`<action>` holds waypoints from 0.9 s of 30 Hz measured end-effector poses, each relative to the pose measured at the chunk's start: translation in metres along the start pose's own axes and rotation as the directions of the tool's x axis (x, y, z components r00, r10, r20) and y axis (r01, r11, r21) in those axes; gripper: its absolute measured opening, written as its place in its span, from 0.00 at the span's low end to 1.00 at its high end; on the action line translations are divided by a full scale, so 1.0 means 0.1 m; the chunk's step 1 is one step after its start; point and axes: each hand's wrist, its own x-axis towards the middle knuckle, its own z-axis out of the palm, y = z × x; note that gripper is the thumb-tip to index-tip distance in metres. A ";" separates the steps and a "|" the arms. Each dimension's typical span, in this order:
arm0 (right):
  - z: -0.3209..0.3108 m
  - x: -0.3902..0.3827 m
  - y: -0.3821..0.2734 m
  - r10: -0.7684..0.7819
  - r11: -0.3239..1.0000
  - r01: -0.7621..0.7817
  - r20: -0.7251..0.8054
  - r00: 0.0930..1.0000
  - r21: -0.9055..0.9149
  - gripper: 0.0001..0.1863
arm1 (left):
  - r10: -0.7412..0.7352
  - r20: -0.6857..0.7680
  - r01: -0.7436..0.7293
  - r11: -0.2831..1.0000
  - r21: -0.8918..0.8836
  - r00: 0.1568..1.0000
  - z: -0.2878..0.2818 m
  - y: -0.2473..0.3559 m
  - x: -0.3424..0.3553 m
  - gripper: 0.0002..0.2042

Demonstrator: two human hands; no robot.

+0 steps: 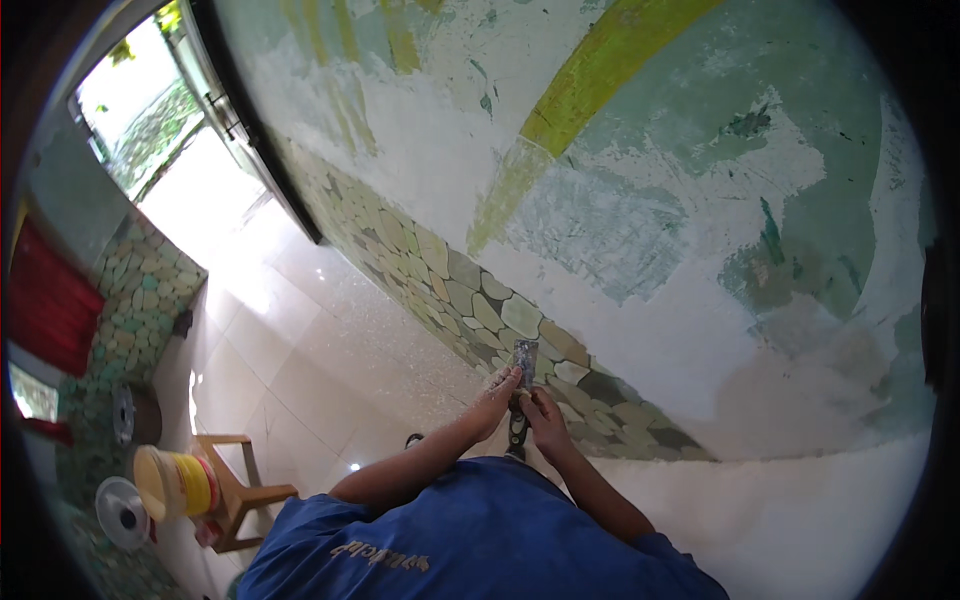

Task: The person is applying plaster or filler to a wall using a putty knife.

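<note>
A putty knife [525, 354] with a flat grey blade, smeared with pale residue, points up toward the wall in front of me. My right hand [547, 424] is closed round its lower end, where the handle is mostly hidden by fingers. My left hand [494, 403], dusted with whitish powder, presses its fingers against the blade from the left side. Both hands are close together at waist height, before the stone-patterned lower band [487, 312] of the wall. The blade appears apart from the wall, though its exact distance is hard to tell.
Above the stone band, the wall [630, 235] has patchy green, yellow and white paint. Pale dust and flakes lie on the tiled floor [335, 340]. At left stand a wooden stool [240, 490], a yellow-banded bucket [180, 482] and a metal pot [137, 414]. A doorway [215, 180] opens at upper left.
</note>
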 end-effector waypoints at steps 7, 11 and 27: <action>0.61 0.29 0.14 -0.103 0.985 0.152 -0.424 0.900 0.083 0.10 | -0.384 0.184 0.337 0.910 0.239 0.905 -0.77 0.60 -0.18 0.27; 0.73 0.55 0.17 -0.168 0.973 0.226 -0.521 0.837 0.049 0.15 | -0.048 0.178 -0.119 0.573 0.811 0.983 -3.04 -0.54 0.02 0.33; 0.76 1.01 -0.99 -0.379 0.884 0.454 -0.741 0.554 -0.112 0.18 | -0.685 -0.403 0.753 0.658 0.017 0.607 -5.03 -1.06 -2.15 0.37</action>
